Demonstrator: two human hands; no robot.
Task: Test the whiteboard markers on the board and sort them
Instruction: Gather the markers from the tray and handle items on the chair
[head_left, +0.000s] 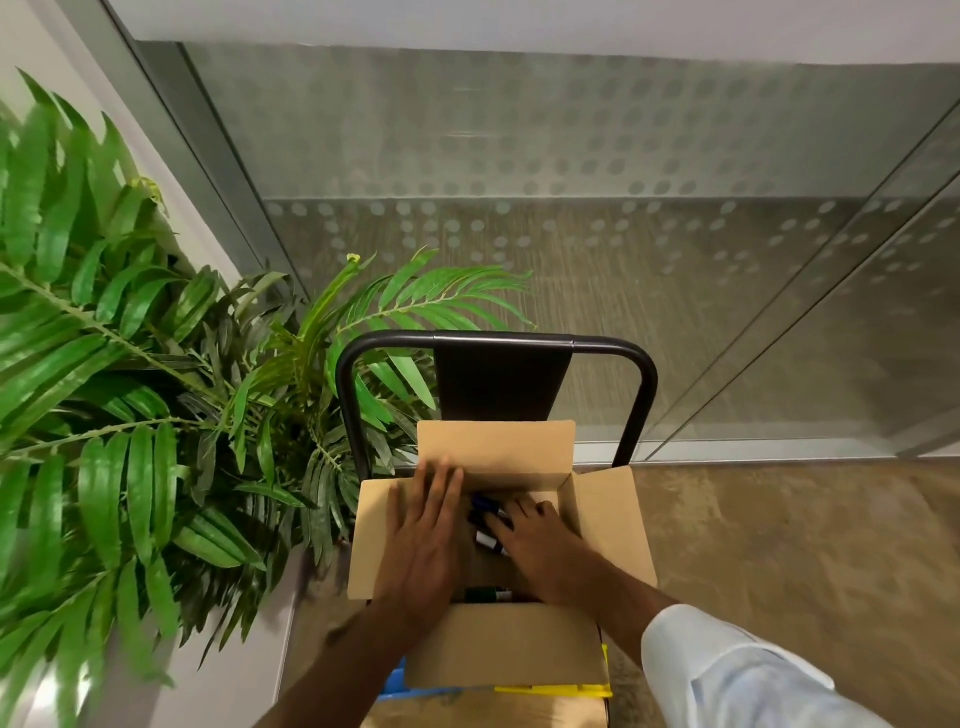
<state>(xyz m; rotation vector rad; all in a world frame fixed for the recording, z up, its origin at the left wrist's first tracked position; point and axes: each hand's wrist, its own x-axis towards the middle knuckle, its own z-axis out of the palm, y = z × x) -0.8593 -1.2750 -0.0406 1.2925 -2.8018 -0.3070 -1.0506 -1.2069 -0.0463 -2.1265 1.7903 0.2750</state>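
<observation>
Head view, straight down into an open cardboard box (608, 525), flaps folded outward. Inside the box, loose whiteboard markers (485, 525): blue marker (483, 501) toward the far flap, white-and-black marker (488, 543) mid-box, green marker (485, 594) by the near flap. On the box's left flap, left hand (423, 540) pressed flat, fingers straight and together, holding nothing. From the box's near right corner, right hand (540, 540) reaching in, fingers lying over the markers; cannot tell whether closed on one. Pale sleeve (727, 670) on that forearm. Beyond the box's far flap, a black tubular handle (493, 340); left of the box, a leafy plant (130, 364); farther behind, dotted frosted glass (571, 156). Under the box's near edge, a yellow strip (556, 690) and a blue strip (397, 680).
</observation>
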